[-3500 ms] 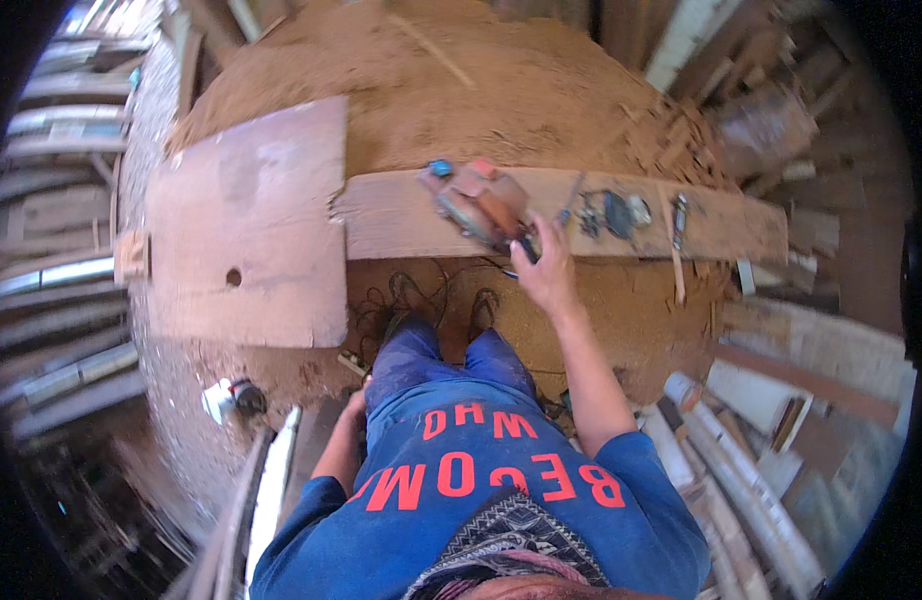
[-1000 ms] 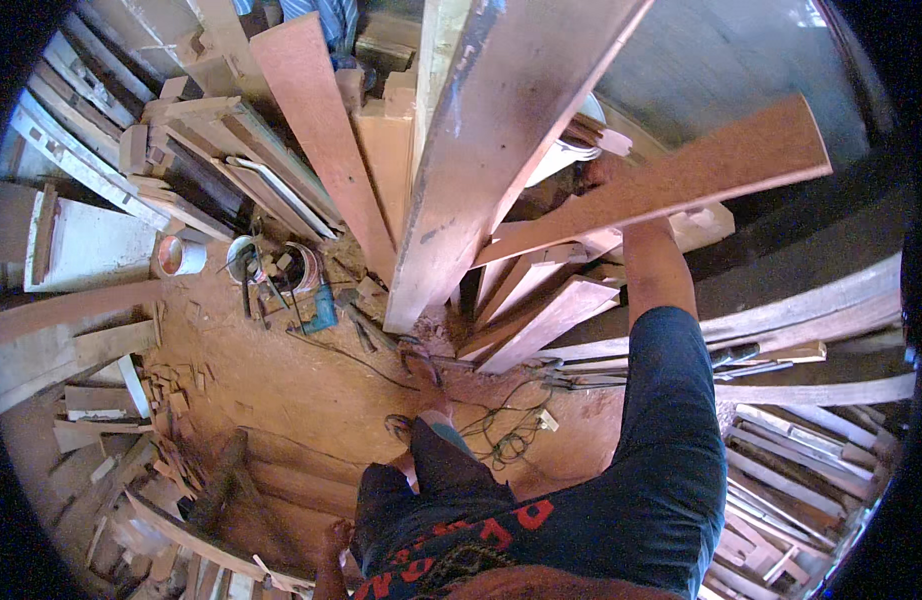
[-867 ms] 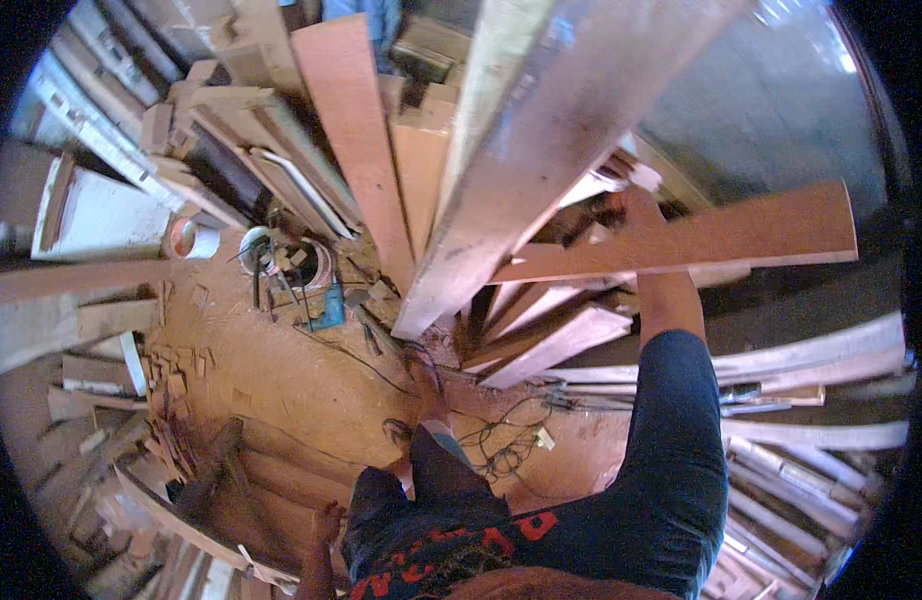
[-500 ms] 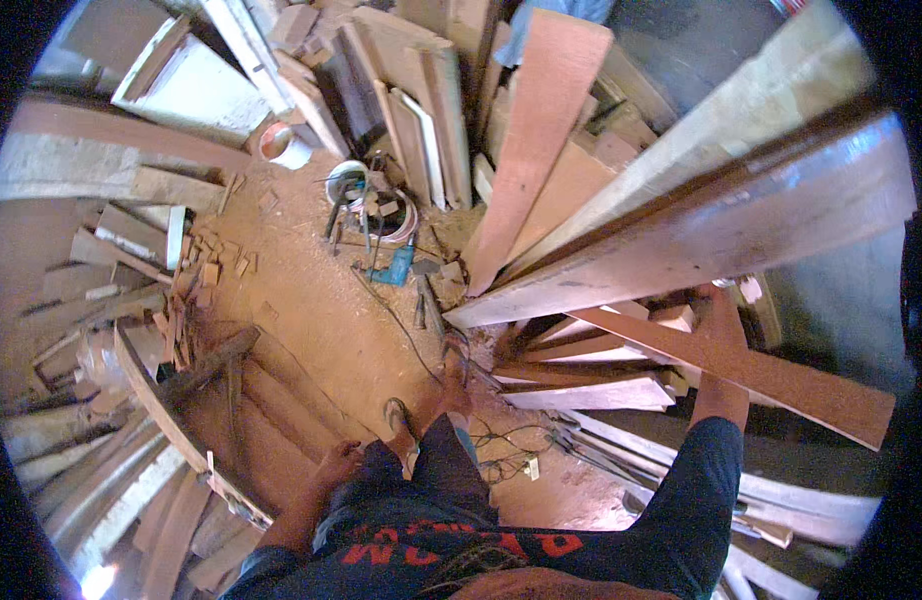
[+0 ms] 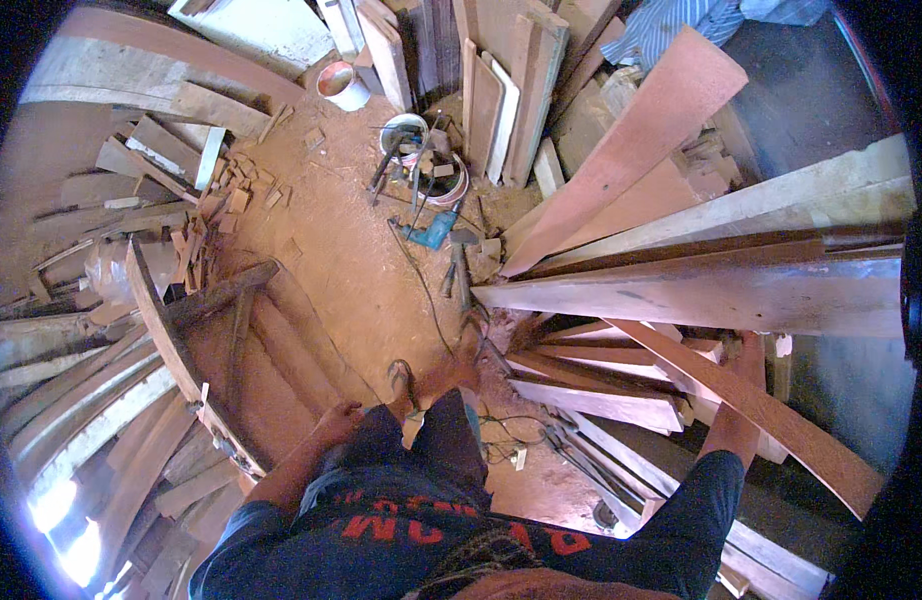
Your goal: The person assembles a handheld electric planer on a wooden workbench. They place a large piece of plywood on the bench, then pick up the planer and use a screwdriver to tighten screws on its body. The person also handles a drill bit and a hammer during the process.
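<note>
My left hand (image 5: 338,424) hangs beside my left thigh, fingers loosely bent and apart, with nothing seen in it. My right arm reaches out to the right, passing behind a narrow reddish-brown plank (image 5: 741,395). My right hand (image 5: 752,345) is at the lower edge of a long, wide wooden board (image 5: 701,297); its fingers are hidden there, so their grip cannot be made out. Beyond that board lean a long pale beam (image 5: 761,212) and a wide pinkish plank (image 5: 631,150). Short stacked timber pieces (image 5: 601,395) lie between my legs and my right arm.
Ahead are a blue power drill (image 5: 433,231), a hammer (image 5: 461,265), a tool-filled bucket (image 5: 449,190) and a white bucket (image 5: 343,88). A wooden frame (image 5: 166,335) and scrap wood (image 5: 221,205) lie left. Cables (image 5: 511,432) trail near my feet.
The view has turned, so the boards on the right appear lower and more level. My right hand stays by the long board's edge. My left hand remains beside my thigh.
</note>
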### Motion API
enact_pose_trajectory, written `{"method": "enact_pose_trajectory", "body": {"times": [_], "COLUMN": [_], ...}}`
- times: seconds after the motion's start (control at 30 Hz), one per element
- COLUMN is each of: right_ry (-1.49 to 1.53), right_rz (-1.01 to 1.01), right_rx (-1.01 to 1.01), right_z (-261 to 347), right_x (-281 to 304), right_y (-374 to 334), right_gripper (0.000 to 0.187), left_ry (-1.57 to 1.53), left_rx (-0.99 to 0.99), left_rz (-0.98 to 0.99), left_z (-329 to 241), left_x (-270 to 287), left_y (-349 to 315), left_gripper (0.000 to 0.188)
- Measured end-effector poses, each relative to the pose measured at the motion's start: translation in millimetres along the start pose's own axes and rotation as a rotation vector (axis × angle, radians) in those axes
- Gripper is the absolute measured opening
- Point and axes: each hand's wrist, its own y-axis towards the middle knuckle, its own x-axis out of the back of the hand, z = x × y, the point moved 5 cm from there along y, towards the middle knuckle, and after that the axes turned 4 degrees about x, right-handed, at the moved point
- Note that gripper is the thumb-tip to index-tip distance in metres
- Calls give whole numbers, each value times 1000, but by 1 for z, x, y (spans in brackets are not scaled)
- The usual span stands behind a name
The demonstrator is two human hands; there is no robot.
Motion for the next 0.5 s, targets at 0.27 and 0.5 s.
{"method": "enact_pose_trajectory", "body": {"times": [0.27, 0.5], "right_ry": [461, 186], "right_rz": [55, -63], "right_rx": [-242, -177], "right_z": [11, 28], "right_x": [-24, -20], "right_y": [-10, -27], "right_gripper": [49, 36], "left_ry": [29, 47], "left_rx": [76, -35], "left_rz": [45, 34], "left_z": [-41, -26], "left_x": [9, 9], "left_y": [-11, -6], "left_gripper": [48, 51]}}
